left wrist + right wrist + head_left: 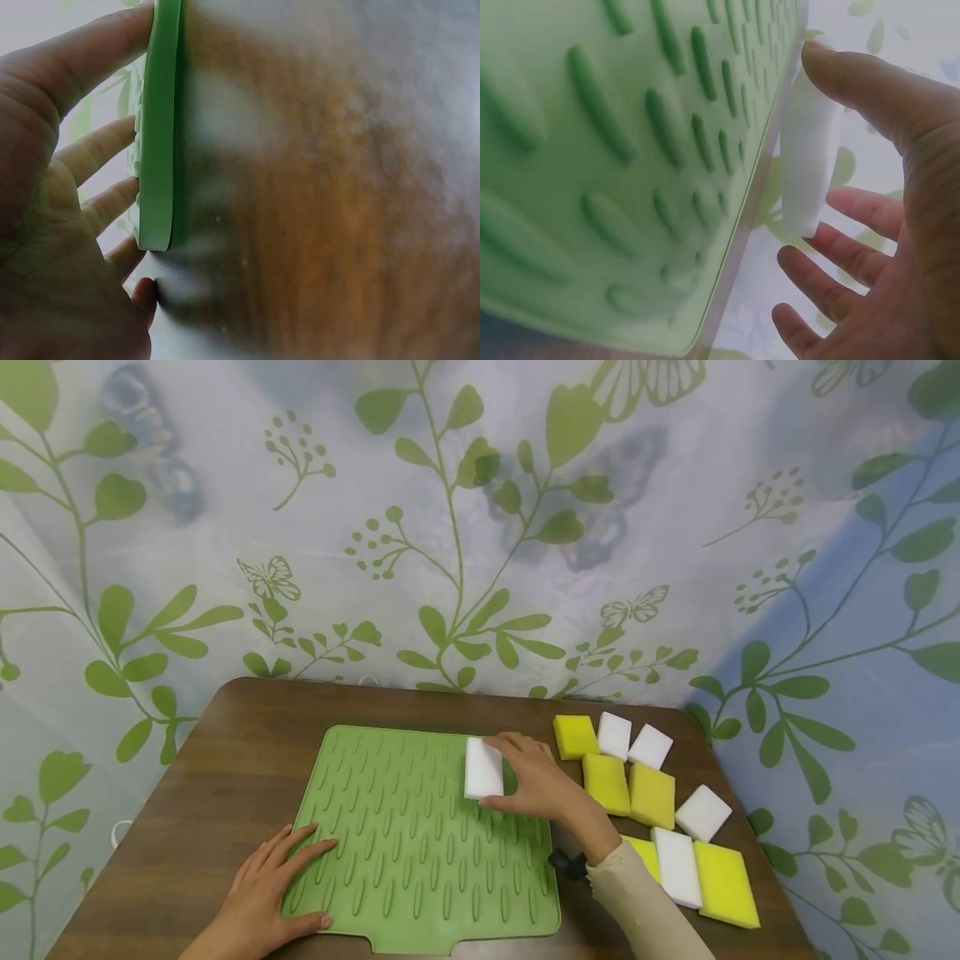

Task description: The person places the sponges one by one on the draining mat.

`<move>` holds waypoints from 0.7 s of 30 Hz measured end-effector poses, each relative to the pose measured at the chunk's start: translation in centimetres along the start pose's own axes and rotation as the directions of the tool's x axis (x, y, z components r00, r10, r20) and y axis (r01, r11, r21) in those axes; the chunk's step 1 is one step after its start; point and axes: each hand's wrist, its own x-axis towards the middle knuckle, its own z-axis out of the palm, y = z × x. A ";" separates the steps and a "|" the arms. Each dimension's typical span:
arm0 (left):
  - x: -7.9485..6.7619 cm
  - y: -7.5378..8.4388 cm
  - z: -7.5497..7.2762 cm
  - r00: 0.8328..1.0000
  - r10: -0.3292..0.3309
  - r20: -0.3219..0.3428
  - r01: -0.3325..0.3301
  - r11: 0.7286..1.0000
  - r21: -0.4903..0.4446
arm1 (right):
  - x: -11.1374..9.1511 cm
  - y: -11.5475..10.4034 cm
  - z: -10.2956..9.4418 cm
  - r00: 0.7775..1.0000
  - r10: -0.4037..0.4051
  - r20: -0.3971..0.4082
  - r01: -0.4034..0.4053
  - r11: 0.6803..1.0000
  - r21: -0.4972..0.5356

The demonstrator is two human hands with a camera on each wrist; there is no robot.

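Observation:
My right hand [528,781] pinches a white sponge block [483,768] between thumb and fingers, over the upper right part of a green ribbed mat [420,835]. In the right wrist view the white block [808,150] shows edge-on between the thumb and the fingers, close to the mat's raised ribs. The left hand [258,893] rests at the mat's left edge with its fingers spread and the fingertips on the mat. From the left wrist, the mat's green rim [159,150] is seen side-on, with the left hand [67,180] beside it.
To the right of the mat lie several yellow sponge blocks [606,783] and several white blocks [703,812], grouped near the right edge of the brown wooden table [187,793]. A dark object [567,865] shows at the right wrist. Behind the table hangs a leaf-patterned curtain [315,527].

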 end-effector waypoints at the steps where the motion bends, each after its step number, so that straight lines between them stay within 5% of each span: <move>1: 0.0 0.0 0.0 1.000 0.001 -0.003 -0.001 1.000 0.000 | 0.3 -0.3 0.1 1.000 -0.002 0.008 0.002 1.000 0.002; 8: 0.0 -0.1 0.1 1.000 -0.008 -0.004 0.008 1.000 0.004 | 2.2 -2.2 1.0 0.999 -0.027 0.034 0.026 0.999 0.035; 15: -0.1 -0.2 0.3 1.000 0.004 -0.021 -0.005 1.000 -0.005 | 4.3 -4.0 2.8 1.000 -0.008 0.000 0.008 0.993 -0.115; 21: -0.3 -0.4 0.5 0.999 0.025 -0.046 -0.024 1.000 0.003 | 5.9 -5.6 3.6 1.000 -0.004 0.016 0.007 0.989 -0.146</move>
